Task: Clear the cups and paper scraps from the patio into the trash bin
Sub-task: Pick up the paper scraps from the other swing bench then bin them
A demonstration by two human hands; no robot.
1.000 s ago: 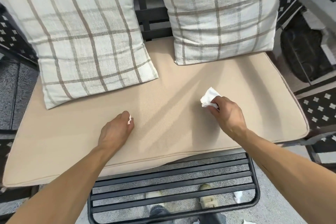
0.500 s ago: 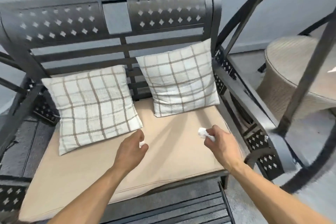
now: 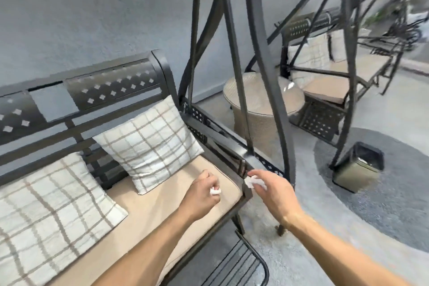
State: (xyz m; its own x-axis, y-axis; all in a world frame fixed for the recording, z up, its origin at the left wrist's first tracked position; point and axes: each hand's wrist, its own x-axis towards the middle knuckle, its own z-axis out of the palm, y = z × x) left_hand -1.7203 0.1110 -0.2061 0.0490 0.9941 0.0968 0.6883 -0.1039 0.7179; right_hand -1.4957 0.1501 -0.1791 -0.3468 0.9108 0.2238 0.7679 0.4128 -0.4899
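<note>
Here each hand, left hand (image 3: 201,193) and right hand (image 3: 270,190), pinches a paper scrap (image 3: 215,191) at its fingertips.

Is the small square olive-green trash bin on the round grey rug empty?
Not empty. The small square olive-green trash bin stands upright and lidless, with something white showing inside its black liner.

Crumpled white paper scraps (image 3: 215,191) sit in your hands above a matt tan cloth seat cushion (image 3: 148,211); woven plaid pillows (image 3: 148,144) lean on the dark, smooth-painted metal swing frame (image 3: 111,90).

White crumpled paper scraps (image 3: 215,191) in hands (image 3: 270,190)
</note>
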